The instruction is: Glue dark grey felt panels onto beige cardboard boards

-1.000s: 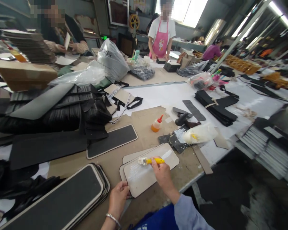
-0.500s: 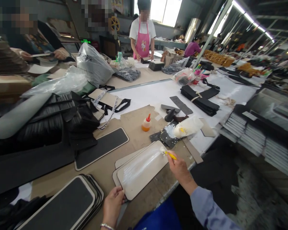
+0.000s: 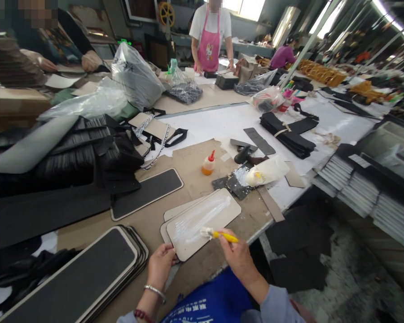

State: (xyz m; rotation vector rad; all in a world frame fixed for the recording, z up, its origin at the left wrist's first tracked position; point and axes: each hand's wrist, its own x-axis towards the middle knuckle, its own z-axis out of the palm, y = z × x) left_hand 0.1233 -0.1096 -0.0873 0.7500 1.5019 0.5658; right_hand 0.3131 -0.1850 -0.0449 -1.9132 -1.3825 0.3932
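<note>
Yellow-handled brush (image 3: pixel 218 234) over a beige panel (image 3: pixel 198 220) on the tabletop (image 3: pixel 218 119)
The right hand (image 3: pixel 239 258), forearm slanting in from the lower right, pinches the handle between its fingers; the left hand (image 3: pixel 160 264), fingers curled, pinches the panel's near left corner.

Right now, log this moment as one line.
right hand: holding yellow brush over beige panel | left hand: at panel's near-left edge | panel: white-streaked | squeeze bottle: upright

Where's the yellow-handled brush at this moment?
In the head view, the yellow-handled brush is in the right hand, low and slightly right of centre, its bristles at the near edge of the top beige panel.
</note>
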